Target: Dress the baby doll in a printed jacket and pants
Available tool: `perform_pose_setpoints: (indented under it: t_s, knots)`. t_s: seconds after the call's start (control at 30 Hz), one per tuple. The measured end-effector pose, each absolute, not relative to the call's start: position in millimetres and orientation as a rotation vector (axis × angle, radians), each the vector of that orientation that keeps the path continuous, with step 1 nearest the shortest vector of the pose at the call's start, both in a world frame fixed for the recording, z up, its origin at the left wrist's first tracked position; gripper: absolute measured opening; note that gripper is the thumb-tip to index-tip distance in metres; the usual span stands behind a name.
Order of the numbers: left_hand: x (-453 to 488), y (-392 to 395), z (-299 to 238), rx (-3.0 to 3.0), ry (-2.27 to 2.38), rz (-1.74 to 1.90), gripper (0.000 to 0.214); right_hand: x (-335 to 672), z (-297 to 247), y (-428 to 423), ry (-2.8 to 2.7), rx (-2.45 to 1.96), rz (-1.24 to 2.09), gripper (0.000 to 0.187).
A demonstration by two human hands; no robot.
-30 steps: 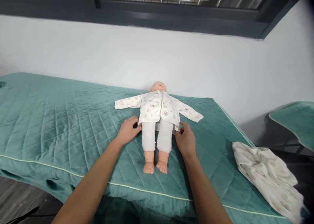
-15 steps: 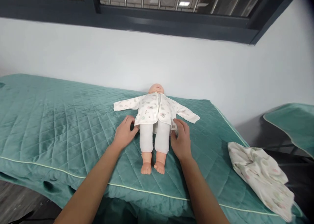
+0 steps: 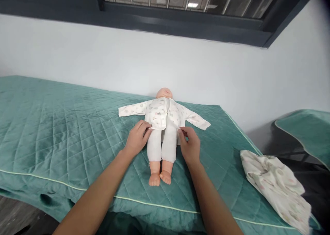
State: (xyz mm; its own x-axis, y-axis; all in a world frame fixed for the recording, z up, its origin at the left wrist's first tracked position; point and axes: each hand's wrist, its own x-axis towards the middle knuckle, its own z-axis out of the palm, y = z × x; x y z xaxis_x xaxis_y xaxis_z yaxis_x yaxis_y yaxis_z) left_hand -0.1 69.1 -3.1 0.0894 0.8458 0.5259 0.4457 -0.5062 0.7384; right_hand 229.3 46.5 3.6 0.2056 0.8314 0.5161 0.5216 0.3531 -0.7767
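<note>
A baby doll (image 3: 154, 176) lies face up on the green quilted cover, its head by the wall and its bare feet towards me. It wears a white patterned jacket (image 3: 157, 113) with both sleeves spread out sideways, over white legs (image 3: 168, 147). My left hand (image 3: 138, 136) pinches the jacket's bottom hem at the left. On the other side, my right hand (image 3: 190, 142) pinches the hem near the doll's right-hand hip in view. The jacket's front edges meet near the chest and part lower down.
The green quilted cover (image 3: 64, 135) spreads over a bed against a white wall (image 3: 129, 59). A crumpled patterned white cloth (image 3: 273, 183) lies at the right edge. Beyond it stands another green-covered surface (image 3: 306, 132). A dark window frame (image 3: 180, 23) with bars runs above.
Both hands have moved inward from the jacket's sides and now grip its lower hem. The hem is drawn up slightly on both sides, and the doll's feet have shifted a little.
</note>
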Motion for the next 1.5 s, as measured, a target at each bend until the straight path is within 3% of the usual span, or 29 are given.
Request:
perform_pose_setpoints:
  t_s: [0.13, 0.27, 0.43, 0.6, 0.7, 0.9, 1.0, 1.1, 1.2, 1.3, 1.43, 1.5]
  knots:
    - [-8, 77, -4, 1.204, 1.083, 1.464, 0.024, 244, 3, 48, -0.804, -1.032, 0.869, 0.012]
    - [-22, 80, -1, 0.738, 0.82, 1.492, 0.024, 262, 5, 38, -0.474, -0.732, 1.112, 0.015]
    - [-27, 72, -3, 0.68, 0.866, 1.614, 0.021, 267, 3, 16, -0.438, -0.742, 1.123, 0.009]
    - [-25, 55, -18, 1.019, 1.256, 1.635, 0.032, 265, 3, -28, -0.509, -0.833, 1.125, 0.02]
    - [-28, 47, -25, 1.218, 1.428, 1.596, 0.034, 284, 6, -61, -0.659, -1.09, 0.955, 0.025]
    - [-32, 30, -24, 1.303, 1.452, 1.561, 0.036, 387, 22, -98, -1.391, -1.757, -0.096, 0.036]
    - [-32, 17, -20, 1.395, 1.483, 1.489, 0.037, 435, 34, -98, -1.525, -2.145, -0.337, 0.048]
    - [-35, 3, -16, 1.486, 1.505, 1.358, 0.04, 457, 50, -98, -1.525, -2.47, -0.149, 0.054]
    - [-40, -8, -2, 1.501, 1.421, 1.155, 0.043, 449, 76, -97, -1.682, -2.446, -0.015, 0.039]
    - [-37, -24, 31, 1.479, 1.218, 0.972, 0.045, 414, 110, -92, -1.661, -2.276, 0.116, 0.032]
    - [-4, -64, 80, 1.7, 0.919, 0.838, 0.035, 337, 163, -82, -1.41, -1.851, 0.7, 0.028]
    - [19, -83, 92, 1.804, 0.758, 0.763, 0.046, 294, 189, -81, -1.355, -1.592, 0.976, 0.02]
